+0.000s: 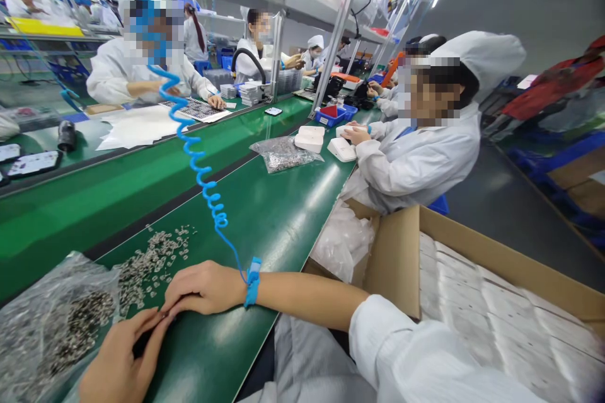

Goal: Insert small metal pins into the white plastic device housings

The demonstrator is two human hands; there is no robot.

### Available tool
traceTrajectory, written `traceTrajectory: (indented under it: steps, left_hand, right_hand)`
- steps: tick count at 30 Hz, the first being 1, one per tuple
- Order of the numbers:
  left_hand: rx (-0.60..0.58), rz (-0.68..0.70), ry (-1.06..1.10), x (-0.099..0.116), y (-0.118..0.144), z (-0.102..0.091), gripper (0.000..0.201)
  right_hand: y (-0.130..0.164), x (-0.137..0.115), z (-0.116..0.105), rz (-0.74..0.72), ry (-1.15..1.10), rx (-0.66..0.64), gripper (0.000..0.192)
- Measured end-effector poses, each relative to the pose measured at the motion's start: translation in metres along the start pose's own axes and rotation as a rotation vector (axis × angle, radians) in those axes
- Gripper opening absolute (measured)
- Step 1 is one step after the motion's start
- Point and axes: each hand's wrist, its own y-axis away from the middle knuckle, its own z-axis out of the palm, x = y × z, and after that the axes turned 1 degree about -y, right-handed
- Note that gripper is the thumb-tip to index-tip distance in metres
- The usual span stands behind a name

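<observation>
My left hand point(123, 352) and my right hand point(204, 289) meet at the fingertips over the green bench, at the lower left of the head view. The fingers of both are pinched together. Whatever sits between them is too small or too hidden to make out. Just beyond my fingers lies a loose heap of small metal parts point(154, 259). A clear plastic bag point(51, 321) with more such parts inside lies beside my left hand. Around my right wrist is a blue wrist strap point(252, 282), joined to a coiled blue cord point(198, 164) hanging from above.
An open cardboard box point(397, 258) with white packed pieces stands at my right. Along the bench a co-worker point(420, 145) handles white boxes point(341, 148) near another bag of parts point(286, 154). Across the bench, another person point(146, 75) works over a sheet.
</observation>
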Motion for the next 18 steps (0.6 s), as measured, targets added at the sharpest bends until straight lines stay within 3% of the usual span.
traceTrajectory:
  steps: [3, 11, 18]
  left_hand:
    - [-0.016, -0.060, -0.011, -0.0015, 0.0041, 0.0009, 0.049]
    - [-0.002, 0.045, -0.044, -0.0032, 0.0018, 0.0039, 0.045]
    - [-0.009, 0.111, -0.057, -0.0064, 0.0001, 0.0035, 0.043]
  right_hand:
    - [-0.0002, -0.0007, 0.0006, 0.008, 0.064, -0.048, 0.020]
    - [0.0007, -0.0023, 0.0001, 0.029, 0.210, -0.104, 0.025]
    - [-0.0023, -0.0033, 0.0004, 0.011, 0.180, -0.084, 0.019]
